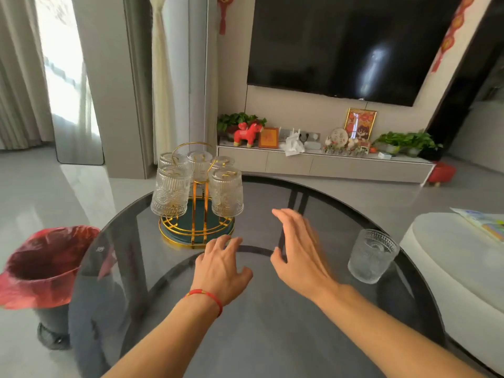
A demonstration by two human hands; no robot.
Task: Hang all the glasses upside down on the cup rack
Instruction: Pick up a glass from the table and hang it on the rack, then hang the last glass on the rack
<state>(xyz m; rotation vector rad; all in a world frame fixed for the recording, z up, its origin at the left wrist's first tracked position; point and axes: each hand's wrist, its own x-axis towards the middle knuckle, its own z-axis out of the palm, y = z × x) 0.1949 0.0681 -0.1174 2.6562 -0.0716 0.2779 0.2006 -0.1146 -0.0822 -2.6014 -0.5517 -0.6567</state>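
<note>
A gold wire cup rack (197,230) with a dark green base stands on the far left part of the round dark glass table (259,336). Several ribbed clear glasses hang upside down on it, the nearest two at the front left (170,190) and front right (227,192). One more clear glass (372,255) stands upright on the table at the right. My left hand (221,266) hovers just in front of the rack's base, fingers spread, holding nothing. My right hand (300,249) is open and empty, between the rack and the upright glass, a little blurred.
A bin with a red liner (41,266) stands on the floor left of the table. A white round pouf (458,268) sits close at the right. Beyond the table is a low TV cabinet (324,162) with plants and ornaments.
</note>
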